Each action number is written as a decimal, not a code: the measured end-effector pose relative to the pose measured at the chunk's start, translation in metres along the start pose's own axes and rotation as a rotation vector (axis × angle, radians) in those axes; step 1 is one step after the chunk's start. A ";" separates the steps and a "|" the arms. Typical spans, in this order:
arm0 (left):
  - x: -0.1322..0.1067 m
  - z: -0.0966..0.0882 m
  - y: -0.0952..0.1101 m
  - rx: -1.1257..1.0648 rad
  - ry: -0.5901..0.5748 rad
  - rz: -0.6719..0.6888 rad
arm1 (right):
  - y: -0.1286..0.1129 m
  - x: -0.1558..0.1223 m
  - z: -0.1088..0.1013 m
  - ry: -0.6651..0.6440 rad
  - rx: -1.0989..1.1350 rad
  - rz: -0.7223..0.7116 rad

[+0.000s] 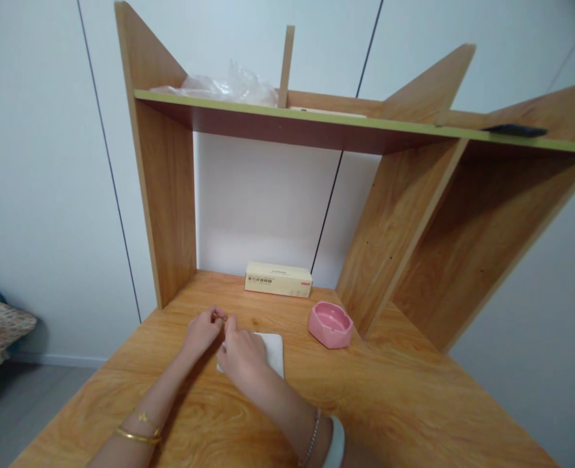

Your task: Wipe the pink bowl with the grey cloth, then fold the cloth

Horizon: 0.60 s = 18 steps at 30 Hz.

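Note:
My left hand point(203, 333) is over the desk with its fingertips pinched together. Close beside it, my right hand point(244, 356) is closed too, its fingertips meeting those of the left. Something small and pinkish seems to be between them, too small to make out. A flat white square pad point(274, 354) lies on the wooden desk, partly hidden beneath my right hand. To the right of the pad stands a pink angular ashtray point(330, 325).
A long cream box point(278, 281) with printing rests at the back of the desk point(395, 396). Upright wooden panels point(168, 208) carry a shelf point(317, 114) above, where a clear plastic bag point(229, 88) and a dark flat object point(516, 130) lie.

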<state>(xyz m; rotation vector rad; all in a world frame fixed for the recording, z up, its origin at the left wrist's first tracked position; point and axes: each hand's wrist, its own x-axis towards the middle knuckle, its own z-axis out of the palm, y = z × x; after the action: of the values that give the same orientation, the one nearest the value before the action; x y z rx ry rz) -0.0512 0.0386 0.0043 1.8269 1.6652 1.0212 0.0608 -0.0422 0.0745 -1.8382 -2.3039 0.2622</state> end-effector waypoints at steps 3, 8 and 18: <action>0.002 -0.010 0.001 -0.047 -0.005 -0.013 | 0.007 -0.004 0.001 0.025 0.046 -0.022; 0.002 -0.032 0.018 -0.186 -0.165 0.078 | 0.056 -0.004 -0.024 0.182 0.172 0.117; -0.016 -0.030 0.017 -0.164 -0.706 0.131 | 0.141 -0.017 -0.005 -0.159 0.452 0.237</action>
<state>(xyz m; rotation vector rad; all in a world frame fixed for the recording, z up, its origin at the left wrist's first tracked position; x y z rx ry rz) -0.0635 0.0161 0.0326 1.8961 1.0197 0.4456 0.1985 -0.0281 0.0437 -1.8920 -1.8990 0.9090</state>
